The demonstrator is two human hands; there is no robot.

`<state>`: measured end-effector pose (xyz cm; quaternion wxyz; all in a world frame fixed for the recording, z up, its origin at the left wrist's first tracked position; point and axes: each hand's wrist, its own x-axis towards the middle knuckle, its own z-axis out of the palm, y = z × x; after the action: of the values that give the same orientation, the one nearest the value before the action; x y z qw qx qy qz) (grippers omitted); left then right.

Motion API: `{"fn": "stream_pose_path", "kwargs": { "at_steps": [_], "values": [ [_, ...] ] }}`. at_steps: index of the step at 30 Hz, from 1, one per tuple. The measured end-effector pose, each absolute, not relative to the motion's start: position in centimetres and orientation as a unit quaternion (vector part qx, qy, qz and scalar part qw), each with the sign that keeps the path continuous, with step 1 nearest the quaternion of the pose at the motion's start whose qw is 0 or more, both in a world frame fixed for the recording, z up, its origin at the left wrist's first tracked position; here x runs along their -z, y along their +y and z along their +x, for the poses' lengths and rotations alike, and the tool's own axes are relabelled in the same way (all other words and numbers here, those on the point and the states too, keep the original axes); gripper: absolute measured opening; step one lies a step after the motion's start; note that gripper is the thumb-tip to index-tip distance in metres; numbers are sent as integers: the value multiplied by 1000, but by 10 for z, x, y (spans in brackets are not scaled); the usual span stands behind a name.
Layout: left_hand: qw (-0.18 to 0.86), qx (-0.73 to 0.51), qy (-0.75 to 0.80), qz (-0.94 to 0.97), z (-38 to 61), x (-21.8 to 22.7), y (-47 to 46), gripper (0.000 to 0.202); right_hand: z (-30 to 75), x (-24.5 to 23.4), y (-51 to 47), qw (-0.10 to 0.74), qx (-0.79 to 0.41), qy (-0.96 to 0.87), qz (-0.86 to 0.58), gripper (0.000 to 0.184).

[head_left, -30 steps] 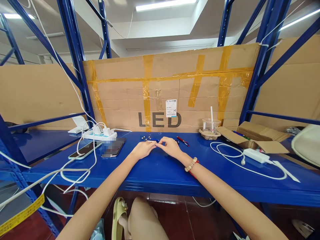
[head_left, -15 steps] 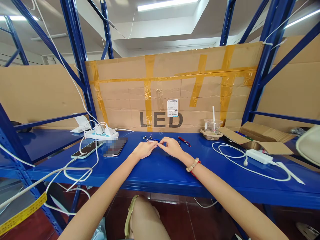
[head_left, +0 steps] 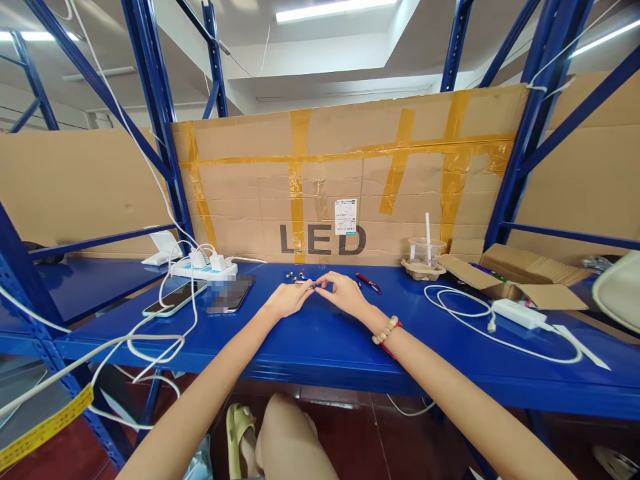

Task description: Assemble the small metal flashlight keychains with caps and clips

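Observation:
My left hand (head_left: 289,299) and my right hand (head_left: 344,292) meet above the blue shelf, fingertips almost touching. Both are closed in a pinch. A tiny dark piece (head_left: 313,287) shows between the fingertips, too small to name. Just behind the fingers lie several small shiny metal parts (head_left: 301,275) and part of something blue, mostly hidden. To the right of my right hand rests a red pen-like tool (head_left: 369,283). A beaded bracelet (head_left: 387,329) circles my right wrist.
Phones (head_left: 173,300) and a white power strip (head_left: 203,269) with looping cables are at left. At right stand a clear cup with a straw (head_left: 427,250), an open cardboard box (head_left: 520,270) and a white adapter (head_left: 519,313). The blue shelf's front edge (head_left: 320,378) is near me.
My fingertips have shifted slightly, and a tiny dark piece now shows between them. Below the shelf, a foot in a green slipper has come into view beside my knee.

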<state>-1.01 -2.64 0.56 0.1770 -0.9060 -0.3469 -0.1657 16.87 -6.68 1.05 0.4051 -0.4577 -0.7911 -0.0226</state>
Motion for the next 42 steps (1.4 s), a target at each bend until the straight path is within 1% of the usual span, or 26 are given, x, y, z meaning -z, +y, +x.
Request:
{"fn": "stream_pose_path", "kwargs": {
  "at_steps": [9, 23, 42],
  "values": [
    [189, 158, -354, -902, -10, -4, -24, 32, 171, -9, -64, 407, 33, -803, -433, 16],
    [210, 151, -340, -904, -10, -6, -29, 32, 167, -12, -68, 409, 33, -786, -462, 14],
    [231, 161, -335, -899, -10, -4, -28, 32, 165, -14, -71, 396, 32, -786, -473, 16]
  ]
}}
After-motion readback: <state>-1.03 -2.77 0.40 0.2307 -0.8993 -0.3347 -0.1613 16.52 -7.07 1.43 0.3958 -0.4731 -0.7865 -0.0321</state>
